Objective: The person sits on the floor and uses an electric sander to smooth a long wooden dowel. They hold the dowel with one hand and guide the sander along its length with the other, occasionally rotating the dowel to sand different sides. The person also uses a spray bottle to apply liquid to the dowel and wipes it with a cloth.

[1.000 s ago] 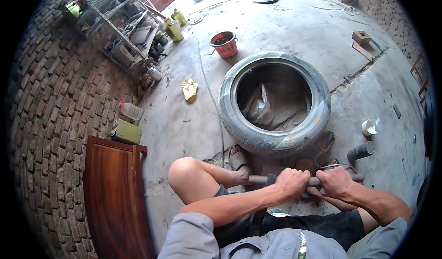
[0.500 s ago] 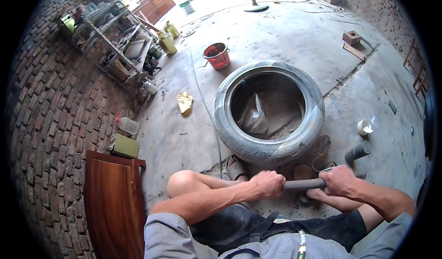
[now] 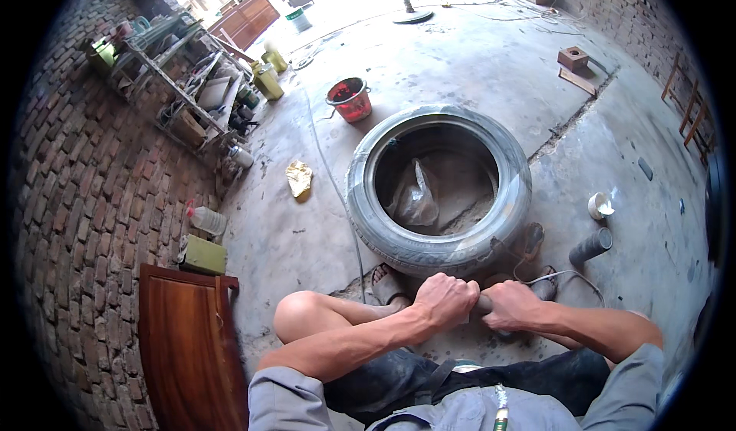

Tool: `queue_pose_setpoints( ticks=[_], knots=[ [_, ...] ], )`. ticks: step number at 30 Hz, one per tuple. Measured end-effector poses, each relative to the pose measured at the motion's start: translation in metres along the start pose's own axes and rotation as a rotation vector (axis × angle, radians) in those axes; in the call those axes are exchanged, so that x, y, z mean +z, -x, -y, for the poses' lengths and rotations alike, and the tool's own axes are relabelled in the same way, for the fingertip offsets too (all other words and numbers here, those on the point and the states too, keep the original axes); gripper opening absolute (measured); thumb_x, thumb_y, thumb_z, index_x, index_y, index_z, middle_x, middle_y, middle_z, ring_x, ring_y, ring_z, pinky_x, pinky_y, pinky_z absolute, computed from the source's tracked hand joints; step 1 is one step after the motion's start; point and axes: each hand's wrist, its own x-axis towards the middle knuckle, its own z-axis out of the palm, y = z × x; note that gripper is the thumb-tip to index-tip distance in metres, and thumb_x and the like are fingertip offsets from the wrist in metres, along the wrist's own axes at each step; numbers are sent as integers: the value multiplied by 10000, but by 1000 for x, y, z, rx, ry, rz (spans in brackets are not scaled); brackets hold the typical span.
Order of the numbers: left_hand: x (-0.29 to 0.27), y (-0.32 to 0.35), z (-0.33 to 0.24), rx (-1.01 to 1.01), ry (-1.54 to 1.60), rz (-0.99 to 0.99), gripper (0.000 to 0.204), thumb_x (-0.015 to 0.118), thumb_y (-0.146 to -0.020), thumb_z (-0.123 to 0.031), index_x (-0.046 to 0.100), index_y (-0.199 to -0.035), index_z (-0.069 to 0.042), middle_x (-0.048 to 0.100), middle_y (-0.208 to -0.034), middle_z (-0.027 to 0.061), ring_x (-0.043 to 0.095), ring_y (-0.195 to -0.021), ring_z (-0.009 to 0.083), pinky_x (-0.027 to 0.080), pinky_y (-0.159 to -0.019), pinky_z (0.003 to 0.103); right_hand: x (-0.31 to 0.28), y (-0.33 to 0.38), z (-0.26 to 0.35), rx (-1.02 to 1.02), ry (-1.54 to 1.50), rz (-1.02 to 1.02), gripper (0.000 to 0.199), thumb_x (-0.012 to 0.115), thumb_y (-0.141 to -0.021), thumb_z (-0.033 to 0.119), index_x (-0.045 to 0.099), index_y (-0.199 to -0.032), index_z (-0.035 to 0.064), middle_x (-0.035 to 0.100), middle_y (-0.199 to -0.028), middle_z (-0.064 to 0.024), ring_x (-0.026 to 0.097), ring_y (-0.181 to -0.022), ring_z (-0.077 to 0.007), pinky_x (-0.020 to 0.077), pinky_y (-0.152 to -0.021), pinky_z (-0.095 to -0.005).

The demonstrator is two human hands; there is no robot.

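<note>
Apparently horizontal, left-to-right, dark bar (image 3: 483, 304) gripped by left hand (image 3: 445, 299) and right hand (image 3: 512, 306)

So there's this short dark grey tube or bar (image 3: 481, 305), held level just in front of the knees with both fists wrapped round it. Left hand (image 3: 445, 299) and right hand (image 3: 512, 305) sit so close together they nearly touch, so only a little stub of it shows in the gap between them. Can't tell how long it really is or what's on the ends. It sits just below the near edge of a worn tyre (image 3: 438, 189) lying flat on the concrete floor
</note>
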Motion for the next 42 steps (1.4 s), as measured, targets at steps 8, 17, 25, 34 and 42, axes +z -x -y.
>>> queue_pose_setpoints(
  ticks=[8, 17, 25, 34, 42],
  knots=[
    [-34, 11, 34, 52, -68, 62, 157, 661, -776, -188, 604, -830, -53, 703, -828, 131, 718, -759, 325, 563, -650, 448, -16, 7, -14, -29, -167, 135, 416, 685, -828, 369, 690, -998, -11, 701, -904, -262, 694, -886, -416, 555, -803, -476],
    [-35, 32, 82, -185, -52, 142, 175, 709, -765, -256, 694, -841, -99, 701, -749, 164, 703, -735, 376, 551, -640, 471, -14, 37, -70, -120, 367, -626, 236, 707, -780, 244, 550, -797, 69, 650, -672, -152, 668, -596, -356, 522, -527, -466],
    [-28, 17, 35, -7, -6, 87, 213, 708, -732, -185, 615, -855, -39, 698, -760, 170, 713, -746, 363, 550, -640, 478, 11, -11, 8, -177, 217, -334, 240, 721, -781, 199, 580, -893, 42, 686, -741, -191, 705, -693, -383, 565, -627, -485],
    [-52, 41, 110, -23, -144, -177, 73, 647, -783, -136, 600, -787, -80, 685, -717, 138, 700, -674, 344, 543, -580, 471, -16, 36, -62, -66, 191, -457, 241, 715, -727, 147, 530, -844, 45, 652, -698, -213, 672, -699, -430, 526, -640, -539],
    [-28, 18, 66, -70, -140, -59, 152, 705, -743, -159, 602, -805, -65, 689, -733, 140, 693, -687, 364, 540, -613, 468, -5, 4, -20, -49, 263, -446, 239, 734, -704, 124, 561, -844, 38, 673, -702, -167, 698, -668, -357, 545, -619, -463]
  ],
)
